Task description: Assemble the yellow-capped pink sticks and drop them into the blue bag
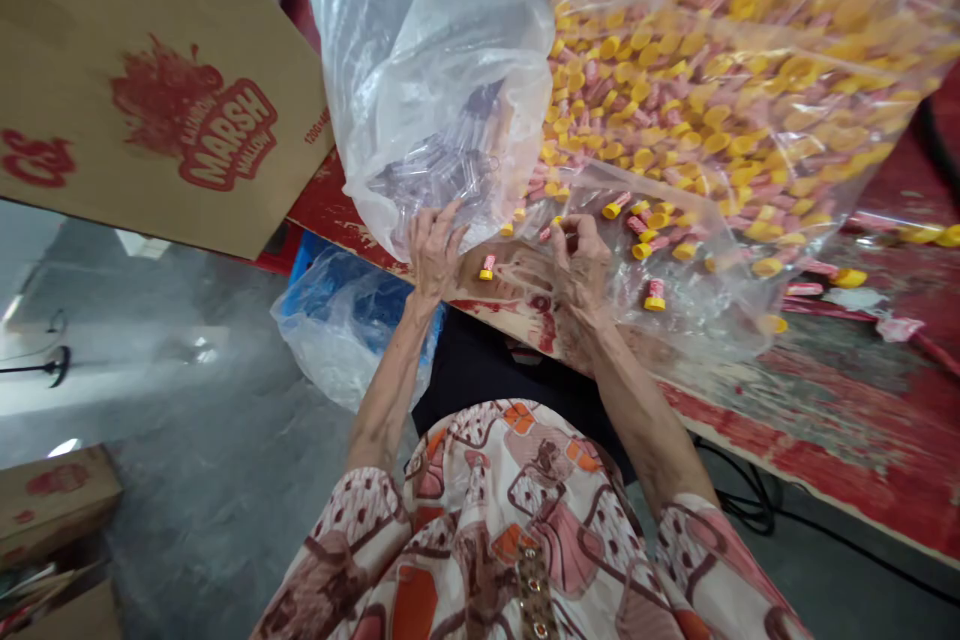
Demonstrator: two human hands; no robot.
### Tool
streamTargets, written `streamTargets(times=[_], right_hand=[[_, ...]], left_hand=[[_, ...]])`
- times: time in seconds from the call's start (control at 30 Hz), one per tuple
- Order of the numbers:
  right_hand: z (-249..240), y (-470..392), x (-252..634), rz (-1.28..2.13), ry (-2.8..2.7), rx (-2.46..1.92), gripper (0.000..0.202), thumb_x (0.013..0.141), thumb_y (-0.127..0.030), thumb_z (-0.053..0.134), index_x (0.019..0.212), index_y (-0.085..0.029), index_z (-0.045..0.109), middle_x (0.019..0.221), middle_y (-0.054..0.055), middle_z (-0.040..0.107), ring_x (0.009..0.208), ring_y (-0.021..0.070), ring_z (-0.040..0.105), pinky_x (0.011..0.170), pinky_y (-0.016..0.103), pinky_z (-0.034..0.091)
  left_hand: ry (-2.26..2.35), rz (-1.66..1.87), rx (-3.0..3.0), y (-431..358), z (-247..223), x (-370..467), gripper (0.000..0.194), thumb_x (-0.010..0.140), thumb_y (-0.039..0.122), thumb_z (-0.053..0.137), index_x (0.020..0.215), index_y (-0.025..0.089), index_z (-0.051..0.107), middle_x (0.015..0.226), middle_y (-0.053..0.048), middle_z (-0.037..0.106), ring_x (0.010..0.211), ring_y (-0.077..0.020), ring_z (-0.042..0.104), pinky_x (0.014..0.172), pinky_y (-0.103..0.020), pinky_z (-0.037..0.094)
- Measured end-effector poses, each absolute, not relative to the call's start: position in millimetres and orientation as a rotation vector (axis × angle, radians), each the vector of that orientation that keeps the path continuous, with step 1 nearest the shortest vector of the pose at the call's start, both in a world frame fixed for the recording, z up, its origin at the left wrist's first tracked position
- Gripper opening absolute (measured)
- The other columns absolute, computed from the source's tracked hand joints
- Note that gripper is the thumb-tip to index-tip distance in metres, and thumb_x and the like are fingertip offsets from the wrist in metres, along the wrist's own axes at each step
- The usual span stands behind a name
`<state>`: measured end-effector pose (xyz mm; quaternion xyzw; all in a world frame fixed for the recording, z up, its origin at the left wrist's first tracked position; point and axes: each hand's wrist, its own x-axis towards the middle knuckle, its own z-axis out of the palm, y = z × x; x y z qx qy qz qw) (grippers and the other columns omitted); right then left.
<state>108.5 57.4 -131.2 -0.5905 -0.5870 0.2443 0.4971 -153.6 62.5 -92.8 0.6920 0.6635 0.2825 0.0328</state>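
Observation:
My left hand [435,252] is at the mouth of a white plastic bag [420,30], its fingers apart and reaching to the clear plastic tubes [442,160] inside. Pinched between the thumb and fingers of my right hand [581,265] is a small pink piece with a yellow cap [549,230], partly hidden by the fingers. On the worn table between my hands stands one loose yellow-capped pink piece [487,267]. Several more spill from a large clear bag [720,100] at the right, and a single capped piece [655,296] lies on that bag's plastic flap.
A cardboard box [247,40] with red print stands at the left. Below the table edge is a blue crate [337,280] lined with clear plastic. Loose capped pieces [847,277] and a white scrap lie on the red table [825,400] at the right. Black cables [750,500] run underneath.

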Motion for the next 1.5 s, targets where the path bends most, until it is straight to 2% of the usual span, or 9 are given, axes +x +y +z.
streamTargets(times=[0.13, 0.2, 0.33, 0.57, 0.67, 0.83, 1.03, 1.3, 1.5], right_hand=[[-114.2, 44.1, 99.5, 0.765, -1.230, -1.312, 0.048, 0.117, -0.074, 0.058, 0.109, -0.027, 0.065, 0.097, 0.003, 0.074, 0.082, 0.0212, 0.068, 0.080, 0.035, 0.059], [-111.2, 37.9, 91.9, 0.882, -1.182, -1.244, 0.051, 0.116, -0.077, 0.058, 0.109, -0.027, 0.065, 0.097, 0.003, 0.073, 0.084, 0.0206, 0.069, 0.077, 0.033, 0.059], [-113.7, 36.3, 83.4, 1.112, -1.192, -1.146, 0.054, 0.112, -0.081, 0.063, 0.108, -0.027, 0.070, 0.095, 0.002, 0.073, 0.081, 0.0198, 0.068, 0.073, 0.031, 0.059], [-104.0, 43.1, 101.0, 1.443, -1.418, -0.844, 0.052, 0.107, -0.078, 0.074, 0.116, -0.029, 0.089, 0.124, 0.007, 0.084, 0.120, 0.0281, 0.079, 0.107, 0.042, 0.065], [-101.7, 42.7, 106.9, 1.576, -1.538, -0.722, 0.052, 0.110, -0.074, 0.074, 0.131, -0.030, 0.091, 0.119, 0.005, 0.086, 0.116, 0.0280, 0.080, 0.106, 0.041, 0.064], [-109.0, 44.0, 104.4, 1.348, -2.005, -0.732, 0.043, 0.120, -0.057, 0.064, 0.145, -0.031, 0.087, 0.095, 0.000, 0.082, 0.091, 0.0231, 0.071, 0.094, 0.036, 0.056], [-124.4, 33.9, 86.9, 0.916, -2.183, -0.984, 0.036, 0.125, -0.039, 0.052, 0.126, -0.025, 0.085, 0.110, 0.009, 0.084, 0.100, 0.0277, 0.071, 0.099, 0.039, 0.052], [-133.6, 32.3, 78.0, 0.648, -2.239, -1.162, 0.038, 0.124, -0.026, 0.048, 0.151, -0.021, 0.075, 0.127, 0.015, 0.082, 0.113, 0.0320, 0.072, 0.101, 0.042, 0.050], [-125.3, 29.8, 69.2, 0.521, -2.385, -1.224, 0.032, 0.124, -0.028, 0.052, 0.142, -0.019, 0.076, 0.123, 0.016, 0.078, 0.104, 0.0315, 0.067, 0.090, 0.041, 0.043]], left_hand=[[1.650, 0.778, 2.249, 38.5, -95.0, -125.3, 0.055, 0.121, 0.063, 0.061, 0.163, 0.028, 0.068, 0.143, -0.015, 0.079, 0.132, -0.0332, 0.075, 0.123, -0.054, 0.060], [1.502, 0.891, 2.128, 29.0, -100.1, -109.1, 0.059, 0.118, 0.064, 0.066, 0.164, 0.026, 0.063, 0.130, -0.013, 0.082, 0.118, -0.0296, 0.079, 0.113, -0.047, 0.064], [1.423, 1.133, 1.792, 19.6, -108.9, -88.5, 0.050, 0.114, 0.067, 0.074, 0.142, 0.025, 0.067, 0.115, -0.008, 0.082, 0.103, -0.0235, 0.082, 0.096, -0.037, 0.067], [1.534, 1.281, 1.468, 9.7, -94.2, -104.4, 0.054, 0.104, 0.076, 0.083, 0.118, 0.025, 0.072, 0.113, -0.006, 0.083, 0.103, -0.0208, 0.082, 0.095, -0.033, 0.067], [1.586, 1.281, 1.432, -1.4, -86.6, -117.2, 0.059, 0.100, 0.080, 0.086, 0.112, 0.023, 0.075, 0.110, -0.006, 0.083, 0.102, -0.0212, 0.080, 0.094, -0.033, 0.067], [1.653, 1.215, 1.529, -18.8, -83.1, -138.5, 0.053, 0.102, 0.075, 0.085, 0.109, 0.024, 0.078, 0.106, -0.005, 0.079, 0.096, -0.0206, 0.076, 0.089, -0.032, 0.065], [1.729, 0.882, 1.970, -13.1, -85.7, -154.8, 0.024, 0.112, 0.049, 0.077, 0.106, 0.026, 0.073, 0.110, -0.008, 0.068, 0.104, -0.0265, 0.069, 0.100, -0.040, 0.063], [1.566, 0.380, 2.291, 16.1, -94.2, -143.5, 0.009, 0.111, 0.020, 0.060, 0.112, 0.025, 0.067, 0.122, -0.013, 0.065, 0.107, -0.0320, 0.068, 0.106, -0.048, 0.061], [1.419, 0.443, 2.288, 32.7, -85.8, -166.2, 0.011, 0.107, 0.028, 0.068, 0.117, 0.027, 0.066, 0.115, -0.009, 0.070, 0.102, -0.0283, 0.072, 0.099, -0.043, 0.065]])
